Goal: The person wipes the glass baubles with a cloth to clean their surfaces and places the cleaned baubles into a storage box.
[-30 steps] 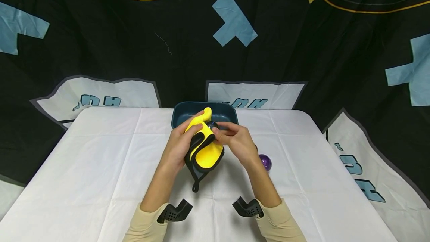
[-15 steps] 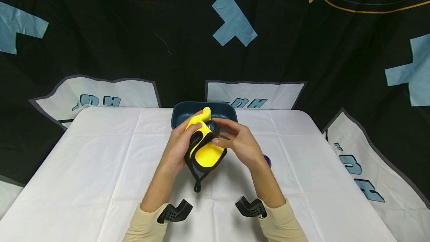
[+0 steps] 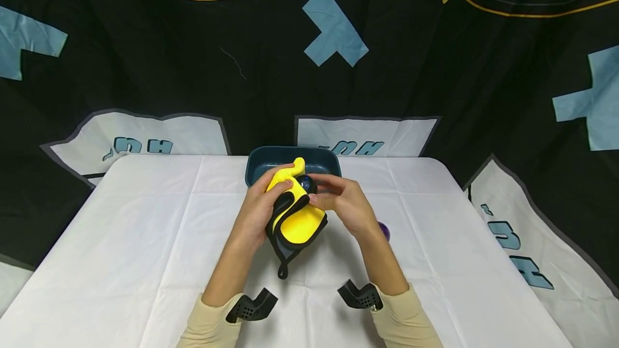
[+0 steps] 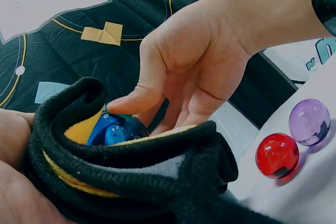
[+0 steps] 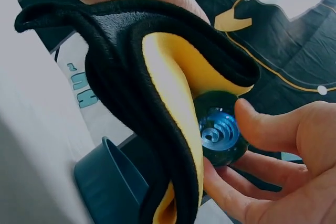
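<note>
My left hand (image 3: 258,205) grips a folded yellow cloth (image 3: 302,223) with black edging and a small hanging loop. A dark blue glass ball (image 3: 307,183) lies against the cloth's yellow side, above the table. My right hand (image 3: 348,205) pinches this ball between thumb and fingers. In the right wrist view the ball (image 5: 219,129) shows a blue spiral inside, its left side set against the fold. The left wrist view has the ball (image 4: 118,132) partly hidden behind the cloth's dark edge.
A dark teal bin (image 3: 323,161) stands behind the hands at the table's far edge. A purple ball (image 3: 384,231) sits on the white table, partly behind my right forearm. Beside it, a red ball (image 4: 277,156) shows in the left wrist view.
My right fingers first spread around the ball, then came in on it again, and the ball has shifted slightly. My right forearm has moved a little right, covering more of the purple ball.
</note>
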The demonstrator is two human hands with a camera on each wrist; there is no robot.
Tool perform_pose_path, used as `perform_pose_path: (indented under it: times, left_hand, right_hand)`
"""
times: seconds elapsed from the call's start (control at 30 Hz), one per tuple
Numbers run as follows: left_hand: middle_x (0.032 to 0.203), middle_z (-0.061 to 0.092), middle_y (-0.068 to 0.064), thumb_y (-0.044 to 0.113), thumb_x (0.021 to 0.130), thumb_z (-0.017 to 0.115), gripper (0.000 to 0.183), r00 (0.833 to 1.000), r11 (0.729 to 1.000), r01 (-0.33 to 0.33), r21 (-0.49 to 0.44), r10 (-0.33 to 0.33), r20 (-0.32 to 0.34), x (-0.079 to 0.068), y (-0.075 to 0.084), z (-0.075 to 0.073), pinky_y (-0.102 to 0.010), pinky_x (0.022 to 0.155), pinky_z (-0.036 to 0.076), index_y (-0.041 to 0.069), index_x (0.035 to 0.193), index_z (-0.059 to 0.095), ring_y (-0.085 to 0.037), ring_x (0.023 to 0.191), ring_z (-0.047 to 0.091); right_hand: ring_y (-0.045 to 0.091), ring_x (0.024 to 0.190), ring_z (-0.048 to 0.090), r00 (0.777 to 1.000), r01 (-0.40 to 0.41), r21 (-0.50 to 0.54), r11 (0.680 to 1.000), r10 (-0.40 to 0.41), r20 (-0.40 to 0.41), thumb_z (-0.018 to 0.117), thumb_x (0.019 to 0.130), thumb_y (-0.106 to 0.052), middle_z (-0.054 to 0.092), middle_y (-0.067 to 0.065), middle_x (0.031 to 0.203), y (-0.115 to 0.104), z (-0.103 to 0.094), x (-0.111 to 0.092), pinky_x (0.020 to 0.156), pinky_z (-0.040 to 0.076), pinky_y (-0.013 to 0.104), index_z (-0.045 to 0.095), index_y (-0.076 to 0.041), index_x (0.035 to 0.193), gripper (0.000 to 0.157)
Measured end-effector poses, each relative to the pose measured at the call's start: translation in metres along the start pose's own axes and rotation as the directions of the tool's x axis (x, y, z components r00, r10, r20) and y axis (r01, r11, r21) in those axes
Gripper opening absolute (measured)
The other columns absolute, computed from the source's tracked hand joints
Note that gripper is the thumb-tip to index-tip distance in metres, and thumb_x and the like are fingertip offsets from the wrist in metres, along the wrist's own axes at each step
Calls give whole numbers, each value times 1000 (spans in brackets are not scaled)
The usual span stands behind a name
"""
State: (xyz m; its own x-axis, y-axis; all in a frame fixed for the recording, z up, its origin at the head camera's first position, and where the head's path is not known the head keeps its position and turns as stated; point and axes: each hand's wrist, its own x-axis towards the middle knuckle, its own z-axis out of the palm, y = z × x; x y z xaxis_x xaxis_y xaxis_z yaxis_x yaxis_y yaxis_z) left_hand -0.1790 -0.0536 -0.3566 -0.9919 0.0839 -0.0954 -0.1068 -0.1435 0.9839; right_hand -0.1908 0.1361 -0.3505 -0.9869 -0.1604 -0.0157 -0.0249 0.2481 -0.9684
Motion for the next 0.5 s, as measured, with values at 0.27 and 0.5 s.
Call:
perform_pose_path:
  times: [0.27, 0.5]
  left_hand:
    - [142, 52, -2, 26, 99, 59, 37, 1000, 1000, -8, -11, 9, 2, 0, 1, 1, -35, 102, 54, 30, 135, 62, -25, 118, 60]
    - [144, 49, 1, 28, 100, 60, 37, 1000, 998, -13, -61, 13, -7, 0, 1, -1, -33, 103, 53, 33, 136, 62, -23, 121, 58]
  right_hand:
    - [22, 97, 73, 999, -46, 7, 999, 46, 12, 76, 90, -26, 74, 12, 112, 2, 0, 3, 107, 51, 47, 64, -7, 136, 50]
    - [27, 122, 65, 1000, 22, 166, 986, -24, 7, 74, 91, -11, 65, 12, 133, -1, 6, 1, 104, 53, 38, 65, -11, 132, 43]
